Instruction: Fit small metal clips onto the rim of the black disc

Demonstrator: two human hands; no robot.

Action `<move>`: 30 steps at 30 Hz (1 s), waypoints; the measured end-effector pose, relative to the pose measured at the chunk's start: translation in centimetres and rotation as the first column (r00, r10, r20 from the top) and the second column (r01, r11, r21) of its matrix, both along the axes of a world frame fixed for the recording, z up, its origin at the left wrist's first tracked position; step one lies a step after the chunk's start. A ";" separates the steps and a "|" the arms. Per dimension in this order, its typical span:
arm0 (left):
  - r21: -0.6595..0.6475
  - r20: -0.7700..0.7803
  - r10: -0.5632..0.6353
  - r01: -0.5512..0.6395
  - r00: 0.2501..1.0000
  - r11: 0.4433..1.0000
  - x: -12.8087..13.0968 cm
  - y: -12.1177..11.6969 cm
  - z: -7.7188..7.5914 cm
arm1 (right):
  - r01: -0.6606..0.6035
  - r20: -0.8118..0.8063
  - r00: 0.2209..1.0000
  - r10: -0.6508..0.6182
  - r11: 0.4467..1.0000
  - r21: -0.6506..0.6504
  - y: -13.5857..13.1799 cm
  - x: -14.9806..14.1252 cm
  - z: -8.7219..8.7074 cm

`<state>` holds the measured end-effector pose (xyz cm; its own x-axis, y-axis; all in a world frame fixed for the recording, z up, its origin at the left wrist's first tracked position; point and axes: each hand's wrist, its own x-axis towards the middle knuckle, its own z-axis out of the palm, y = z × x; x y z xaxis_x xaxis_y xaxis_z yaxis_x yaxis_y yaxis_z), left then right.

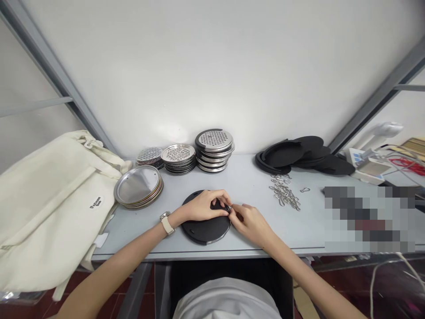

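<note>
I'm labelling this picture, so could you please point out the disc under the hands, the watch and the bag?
Disc (208,228): head view, on its upper face.
Watch (168,225): head view, on its strap.
Bag (55,206): head view, on its fabric side.

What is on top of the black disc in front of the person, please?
The left hand lies over the black disc, and the right hand is at the disc's right edge. What the left palm covers cannot be seen.

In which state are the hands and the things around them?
Black disc: flat, partly covered.
Left hand: over disc, fingers bent.
Right hand: fingertips at disc's edge.
Metal snap hooks: loose pile, one apart.
Perforated metal discs: stacked.
Plain metal discs: stacked.
Black round pieces: heaped.
Wristwatch: strapped on.
Cream bag: creased.
</note>
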<state>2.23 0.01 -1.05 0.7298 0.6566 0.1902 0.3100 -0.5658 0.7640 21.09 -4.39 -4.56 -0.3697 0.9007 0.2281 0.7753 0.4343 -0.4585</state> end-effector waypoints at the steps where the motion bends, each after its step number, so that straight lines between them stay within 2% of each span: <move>1: -0.003 0.002 -0.003 0.003 1.000 1.000 0.0 0.0 0.0 | 0.001 -0.003 1.000 -0.001 1.000 -0.001 0.0 0.0 0.0; 23: -0.048 0.022 -0.001 0.002 1.000 0.999 0.0 0.0 0.2 | 0.017 -0.119 0.993 -0.017 1.000 -0.007 -0.2 0.0 -0.1; 30: -0.019 0.005 0.008 -0.008 1.000 1.000 0.1 0.0 0.1 | -0.018 -0.034 0.999 0.019 1.000 0.010 0.1 0.1 -0.1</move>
<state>2.33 0.01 -0.93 0.7236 0.6660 0.1813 0.3102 -0.5484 0.7765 21.19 -4.27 -4.63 -0.3781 0.8916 0.2493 0.7513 0.4529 -0.4801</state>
